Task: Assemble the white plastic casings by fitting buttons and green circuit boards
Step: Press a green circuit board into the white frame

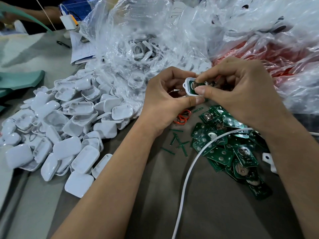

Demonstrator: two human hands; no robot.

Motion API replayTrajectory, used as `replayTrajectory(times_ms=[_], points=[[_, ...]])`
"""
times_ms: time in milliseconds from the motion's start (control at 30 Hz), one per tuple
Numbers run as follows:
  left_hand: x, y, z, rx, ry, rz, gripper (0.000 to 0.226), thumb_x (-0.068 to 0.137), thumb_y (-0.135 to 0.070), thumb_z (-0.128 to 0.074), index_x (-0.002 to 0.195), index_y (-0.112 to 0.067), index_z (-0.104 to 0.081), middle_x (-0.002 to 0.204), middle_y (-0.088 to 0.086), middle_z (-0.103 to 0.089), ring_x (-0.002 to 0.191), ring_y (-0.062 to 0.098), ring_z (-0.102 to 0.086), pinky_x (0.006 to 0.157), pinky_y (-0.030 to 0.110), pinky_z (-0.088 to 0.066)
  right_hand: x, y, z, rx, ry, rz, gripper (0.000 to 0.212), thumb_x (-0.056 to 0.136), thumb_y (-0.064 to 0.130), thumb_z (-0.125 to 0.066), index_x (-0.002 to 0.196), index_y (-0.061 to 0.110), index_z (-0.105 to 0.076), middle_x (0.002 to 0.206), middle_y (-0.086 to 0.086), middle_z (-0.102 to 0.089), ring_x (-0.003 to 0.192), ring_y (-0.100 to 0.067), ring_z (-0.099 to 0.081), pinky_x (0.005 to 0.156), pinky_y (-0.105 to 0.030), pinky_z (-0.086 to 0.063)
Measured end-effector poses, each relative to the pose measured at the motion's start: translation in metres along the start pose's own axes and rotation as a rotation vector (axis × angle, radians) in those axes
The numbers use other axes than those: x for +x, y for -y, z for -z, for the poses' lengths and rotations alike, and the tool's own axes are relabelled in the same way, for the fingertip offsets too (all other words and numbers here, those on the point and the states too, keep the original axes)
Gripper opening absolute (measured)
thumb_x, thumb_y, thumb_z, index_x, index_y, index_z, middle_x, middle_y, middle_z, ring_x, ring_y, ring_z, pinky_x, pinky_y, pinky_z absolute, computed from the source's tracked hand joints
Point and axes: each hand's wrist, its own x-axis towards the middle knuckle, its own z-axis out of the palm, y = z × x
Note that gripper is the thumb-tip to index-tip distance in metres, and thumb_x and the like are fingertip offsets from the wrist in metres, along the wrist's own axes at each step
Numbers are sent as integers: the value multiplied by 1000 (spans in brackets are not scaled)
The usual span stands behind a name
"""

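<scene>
Above the table's middle, my left hand [165, 94] grips a white plastic casing [186, 87] by its edge, its open side facing me. A green circuit board [192, 86] with a round metal disc lies inside it. My right hand [241, 94] pinches the casing and board from the right, thumb and forefinger pressing on the board. A heap of loose green circuit boards [229, 145] lies under my right wrist. A big pile of white casings [65, 125] covers the left of the table.
Clear plastic bags [146, 40] of white parts fill the back; a bag with red contents [284, 56] sits at right. A white cable [191, 168] crosses the grey table. Red rings [183, 117] and green snapped strips [179, 142] lie near my wrists. Another person's arm [34, 14] is at far left.
</scene>
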Motion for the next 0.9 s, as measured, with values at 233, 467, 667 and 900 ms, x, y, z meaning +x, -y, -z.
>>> replayTrajectory(times_ms=[233,467,667,900], points=[[0,-1,1,-18,16,-11,45,67,6,-91,105,-3,-69,97,11,-78,91,21,-76,77,28,-58,0,0,-1,-6,0,26,21,83,27,-87,102,24,-81,91,-1,-69,71,-16,-62,66,-25,-55],[0,-2,1,-14,21,-17,45,67,5,-92,105,-5,-70,97,10,-78,92,23,-76,78,30,-59,0,-1,-1,-4,11,26,20,84,26,-87,103,25,-81,89,5,-66,72,-14,-61,69,-29,-58],[0,-3,2,-32,33,-25,45,66,6,-91,104,-6,-70,96,10,-79,91,22,-76,78,30,-59,1,0,0,22,28,21,18,84,23,-87,101,22,-81,91,1,-68,73,-17,-64,72,-39,-60],[0,-4,4,-78,57,-8,45,65,7,-90,102,-9,-70,100,14,-78,94,30,-76,82,41,-61,1,-2,-1,109,53,10,18,84,15,-86,101,14,-80,96,0,-71,75,-20,-72,71,-47,-63]])
